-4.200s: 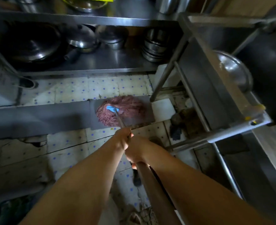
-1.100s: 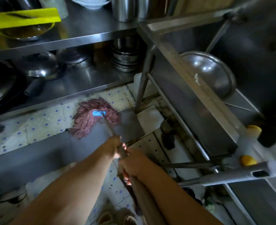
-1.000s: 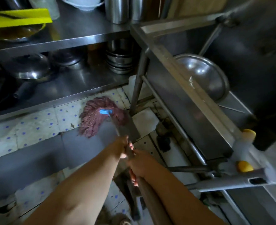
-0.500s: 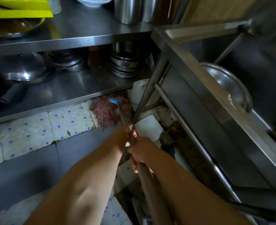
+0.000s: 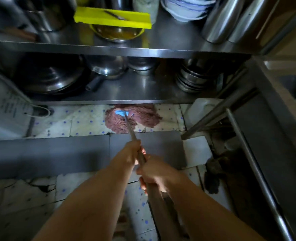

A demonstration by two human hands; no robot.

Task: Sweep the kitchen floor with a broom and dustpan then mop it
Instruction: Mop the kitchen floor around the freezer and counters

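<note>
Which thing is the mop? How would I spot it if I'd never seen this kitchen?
Find the steel shelf holding pots. On the dotted tiles at its front edge lies the mop, at the end of the pole both hands grip. It's the only fluffy pink-brown heap, with a blue clip on top; everything nearby is hard and shiny.

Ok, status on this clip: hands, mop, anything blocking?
Left hand and right hand grip the mop handle. Mop head on tiles at the lower shelf edge. Table leg to its right.

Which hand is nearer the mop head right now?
Left. The left hand grips the handle higher up, closer to the mop head; the right hand grips just behind it.
</note>
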